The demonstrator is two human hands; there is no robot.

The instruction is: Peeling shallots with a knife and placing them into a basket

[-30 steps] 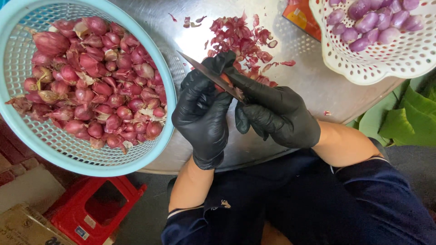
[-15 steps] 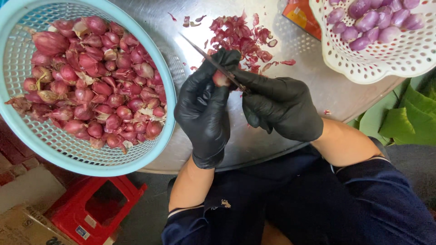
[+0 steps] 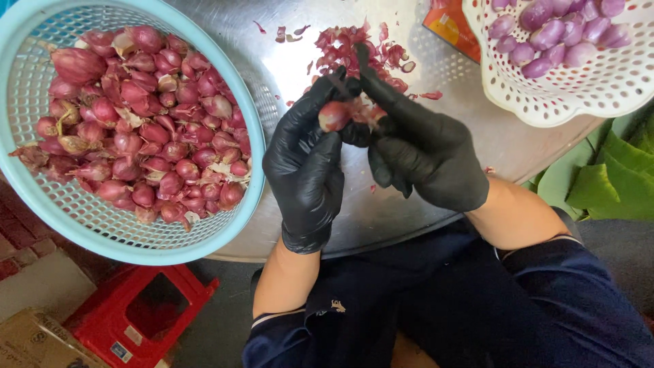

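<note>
Both gloved hands meet on one shallot over the bench.

The left hand (image 3: 304, 167) pinches a red shallot (image 3: 334, 116) in closed fingertips; the right hand (image 3: 426, 153) is curled onto its papery skin (knife barely visible), above the peel pile (image 3: 357, 44), between the blue basket (image 3: 41, 211) and white basket (image 3: 545, 102).

Your two hands meet over the round table (image 3: 477, 146), the left hand (image 3: 306, 163) and right hand (image 3: 422, 153) pinching one shallot (image 3: 334, 116) between them. A basket (image 3: 30, 184) of unpeeled shallots (image 3: 136, 123) sits to your left; peelings (image 3: 361, 44) lie beyond your hands, and a second basket (image 3: 579, 88) of peeled shallots (image 3: 558, 31) sits far right.
</note>
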